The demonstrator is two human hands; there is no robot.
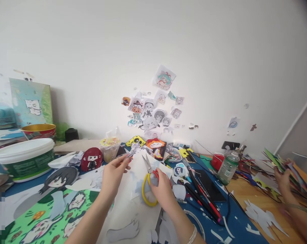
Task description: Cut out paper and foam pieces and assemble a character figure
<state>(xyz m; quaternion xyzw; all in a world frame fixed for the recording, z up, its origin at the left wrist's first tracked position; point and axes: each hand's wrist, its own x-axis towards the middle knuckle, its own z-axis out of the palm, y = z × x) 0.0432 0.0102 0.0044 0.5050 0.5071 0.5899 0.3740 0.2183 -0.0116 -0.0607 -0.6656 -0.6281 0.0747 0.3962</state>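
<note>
My left hand [116, 172] pinches a small pale paper cutout [134, 149] between thumb and fingers. Its printed detail is too small to make out. In my right hand [163, 189] is a pair of scissors [147, 163] with one yellow and one red handle loop. The blades stand slightly apart, pointing up and away from me, just right of the cutout without visibly touching it. Beneath both hands lie white paper sheets [123, 206], with a grey paper hand-shaped piece [124, 232] near the bottom.
At left are a white-lidded tub [28, 162] and a green illustrated sheet [39, 225]. Pens [202, 200], a black tablet-like slab [210, 184] and a bottle [228, 167] stand or lie at right. Another person's hand [282, 179] holds colourful papers [295, 176] at far right.
</note>
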